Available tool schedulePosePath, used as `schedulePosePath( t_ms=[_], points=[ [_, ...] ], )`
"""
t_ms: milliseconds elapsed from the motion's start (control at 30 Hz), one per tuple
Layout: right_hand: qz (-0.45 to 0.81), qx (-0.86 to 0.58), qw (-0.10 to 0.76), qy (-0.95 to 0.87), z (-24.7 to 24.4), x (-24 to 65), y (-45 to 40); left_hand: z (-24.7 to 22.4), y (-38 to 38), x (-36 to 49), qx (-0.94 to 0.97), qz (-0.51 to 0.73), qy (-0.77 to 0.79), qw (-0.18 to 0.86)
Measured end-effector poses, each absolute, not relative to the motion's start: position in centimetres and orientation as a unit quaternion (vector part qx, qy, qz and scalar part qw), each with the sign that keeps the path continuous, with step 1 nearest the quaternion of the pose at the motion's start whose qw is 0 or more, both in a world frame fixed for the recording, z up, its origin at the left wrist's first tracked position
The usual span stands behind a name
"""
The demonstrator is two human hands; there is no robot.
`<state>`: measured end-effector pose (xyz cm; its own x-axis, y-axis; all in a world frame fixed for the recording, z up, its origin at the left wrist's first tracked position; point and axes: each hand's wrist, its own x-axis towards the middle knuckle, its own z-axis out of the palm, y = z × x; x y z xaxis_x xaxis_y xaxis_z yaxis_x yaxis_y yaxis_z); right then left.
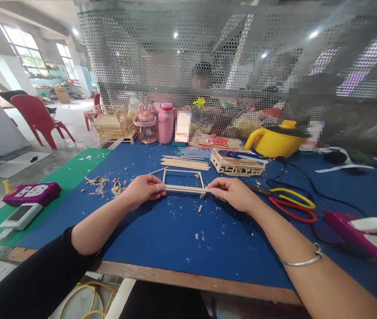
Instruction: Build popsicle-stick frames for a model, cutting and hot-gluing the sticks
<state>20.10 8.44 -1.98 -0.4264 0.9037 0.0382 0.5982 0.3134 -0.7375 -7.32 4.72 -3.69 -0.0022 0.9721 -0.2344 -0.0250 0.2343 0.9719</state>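
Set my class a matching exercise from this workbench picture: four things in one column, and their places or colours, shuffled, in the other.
Things
1. wooden stick frame
2. scissors
3. metal bangle
4. lidded pot

Places or colours
A. one red handle, one yellow
B. worn on the right arm
C. yellow body
D. between the left hand and the right hand

Right pairs: 1-D, 2-A, 3-B, 4-C

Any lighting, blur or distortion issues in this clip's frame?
Head view: windows at far left washed out; ceiling lights glare through the mesh screen; wide-angle stretch toward the edges, strongest on the forearms; blocky masking over patches behind the table; the small wooden frame reads clearly enough.
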Motion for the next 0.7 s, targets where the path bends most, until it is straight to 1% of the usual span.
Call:
schedulePosePath(
  t_ms=[467,700],
  points=[
    [0.316,-0.485,0.242,-0.779,-1.98,19.92,8.38,-3.86,4.66,-7.25,0.434,0.455,0.555,0.545],
    [0.331,-0.473,0.247,-0.778,-2.12,19.78,8.31,-3.93,4.73,-7.23,0.436,0.454,0.558,0.541]
  ],
)
